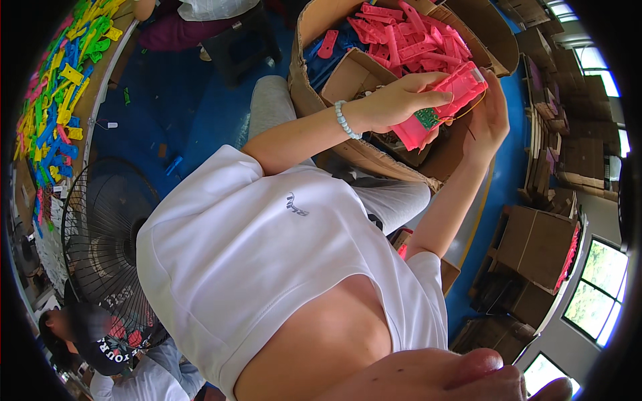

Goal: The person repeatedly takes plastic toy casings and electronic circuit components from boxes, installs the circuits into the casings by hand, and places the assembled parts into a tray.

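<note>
A pink plastic housing (461, 89) is held up in front of me over a cardboard box. A small green circuit board (426, 119) sits in its lower part, with thin yellow and dark wires (472, 110) looping out on the right side. My left hand (401, 100), with a pale bead bracelet at the wrist, grips the housing, thumb laid across its front. The fingers of my right hand (491, 120) curl against the housing's upper right end, close to the wires; the fingertips are partly hidden behind it.
The large cardboard box (378, 152) holds many pink plastic parts (411, 40) and some blue ones (328, 57). On my left stand a black fan (110, 234) and a table heaped with coloured plastic pieces (63, 100). Stacked cartons (535, 244) line the right; a person (127, 341) sits lower left.
</note>
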### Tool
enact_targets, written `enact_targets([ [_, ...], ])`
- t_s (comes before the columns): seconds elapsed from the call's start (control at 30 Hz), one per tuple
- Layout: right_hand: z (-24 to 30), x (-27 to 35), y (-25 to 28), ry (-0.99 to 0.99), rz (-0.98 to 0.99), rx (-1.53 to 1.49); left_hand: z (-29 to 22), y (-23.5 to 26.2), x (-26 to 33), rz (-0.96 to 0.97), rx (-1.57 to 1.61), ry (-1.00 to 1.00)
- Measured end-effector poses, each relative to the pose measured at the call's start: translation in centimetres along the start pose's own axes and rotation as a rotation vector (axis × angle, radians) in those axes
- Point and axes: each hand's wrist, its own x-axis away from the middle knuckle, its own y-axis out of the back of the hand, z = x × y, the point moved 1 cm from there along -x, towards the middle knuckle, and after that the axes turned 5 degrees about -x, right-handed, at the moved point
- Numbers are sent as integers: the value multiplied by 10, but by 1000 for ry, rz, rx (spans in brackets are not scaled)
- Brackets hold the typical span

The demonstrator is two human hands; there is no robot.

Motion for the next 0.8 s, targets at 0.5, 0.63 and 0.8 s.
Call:
enact_targets([
  [0.5, -54, 26, -10, 84, -53, 71, 19, 10, -2, -199, -738, -177],
  [0.63, -50, 32, 9, -202, 106, -369, 26, 21, -5, -324, -751, -240],
  [0.8, -27, 31, 0, -395, 89, -618, 36, 37, -10, -293, -795, -242],
])
